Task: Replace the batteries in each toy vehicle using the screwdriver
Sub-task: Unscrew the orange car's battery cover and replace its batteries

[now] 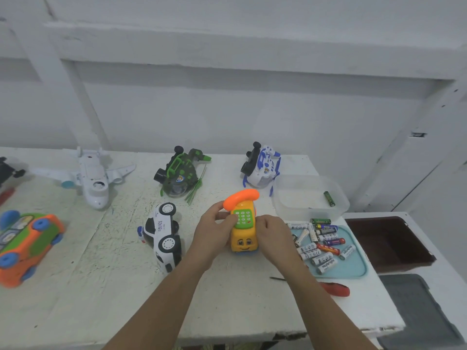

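A yellow toy phone car [243,236] with an orange handset and a green keypad stands upright on the white table [227,299]. My left hand [214,232] grips its left side, thumb on the keypad. My right hand [274,236] grips its right side. A red-handled screwdriver [333,288] lies on the table just right of my right forearm. Several batteries [322,245] lie on a light blue tray [353,267] to the right.
A police car [163,236] lies on its side to the left. Green [180,174] and blue-white [261,168] helicopters, a white plane [92,176] and an orange-green car [27,245] lie around. A clear tub [312,198] holds one green battery [329,198].
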### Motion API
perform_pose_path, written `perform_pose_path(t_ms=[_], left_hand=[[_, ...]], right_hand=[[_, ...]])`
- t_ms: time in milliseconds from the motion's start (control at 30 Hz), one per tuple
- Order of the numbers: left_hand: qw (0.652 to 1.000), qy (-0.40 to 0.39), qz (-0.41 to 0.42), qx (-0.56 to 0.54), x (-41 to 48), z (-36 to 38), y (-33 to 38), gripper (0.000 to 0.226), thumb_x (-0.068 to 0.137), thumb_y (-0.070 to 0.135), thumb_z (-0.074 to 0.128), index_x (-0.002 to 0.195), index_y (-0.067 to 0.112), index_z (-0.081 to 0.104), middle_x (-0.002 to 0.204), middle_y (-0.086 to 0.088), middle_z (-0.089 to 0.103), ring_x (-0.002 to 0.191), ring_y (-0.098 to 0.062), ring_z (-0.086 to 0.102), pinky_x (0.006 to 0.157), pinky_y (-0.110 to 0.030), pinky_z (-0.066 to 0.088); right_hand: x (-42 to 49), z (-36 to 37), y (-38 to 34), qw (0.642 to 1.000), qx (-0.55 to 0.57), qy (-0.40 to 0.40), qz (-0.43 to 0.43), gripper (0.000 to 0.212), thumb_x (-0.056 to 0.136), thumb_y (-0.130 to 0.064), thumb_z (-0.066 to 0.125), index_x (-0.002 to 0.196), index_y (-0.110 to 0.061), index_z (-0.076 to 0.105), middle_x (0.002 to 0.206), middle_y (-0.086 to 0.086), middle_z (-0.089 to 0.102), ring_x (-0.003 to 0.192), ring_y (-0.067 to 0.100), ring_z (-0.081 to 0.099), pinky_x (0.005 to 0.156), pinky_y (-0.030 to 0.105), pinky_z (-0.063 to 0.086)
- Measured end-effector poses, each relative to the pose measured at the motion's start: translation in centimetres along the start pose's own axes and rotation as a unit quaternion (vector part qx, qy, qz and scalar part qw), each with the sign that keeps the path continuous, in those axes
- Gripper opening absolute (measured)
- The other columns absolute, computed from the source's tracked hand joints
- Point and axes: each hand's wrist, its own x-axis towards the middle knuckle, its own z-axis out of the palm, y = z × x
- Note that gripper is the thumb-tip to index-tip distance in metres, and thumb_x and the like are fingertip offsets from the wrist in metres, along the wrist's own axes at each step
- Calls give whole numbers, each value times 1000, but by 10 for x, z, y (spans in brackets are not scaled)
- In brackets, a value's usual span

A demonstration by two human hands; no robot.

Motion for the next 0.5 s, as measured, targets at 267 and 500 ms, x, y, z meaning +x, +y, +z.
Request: perform_pose_path(t_ms=[267, 500], left_hand=[[999, -22, -13, 35, 6, 4, -4, 38, 71, 43, 57, 109, 45, 57, 105, 3, 70, 97, -18, 70, 90, -49, 56], [999, 22, -17, 42, 1, 2, -3, 49, 88, 37, 67, 133, 35, 47, 116, -2, 61, 102, -21, 64, 92, -47, 55]], right_hand=[[1, 1, 5, 999, -31, 10, 6, 42, 99, -12, 35, 57, -15, 33, 60, 1, 41, 55, 12, 36, 47, 22, 23], [-7, -3, 1, 996, -20, 86, 15, 21, 98, -17, 44, 113, -15, 58, 105, 5, 55, 85, 13, 49, 69, 26, 31]])
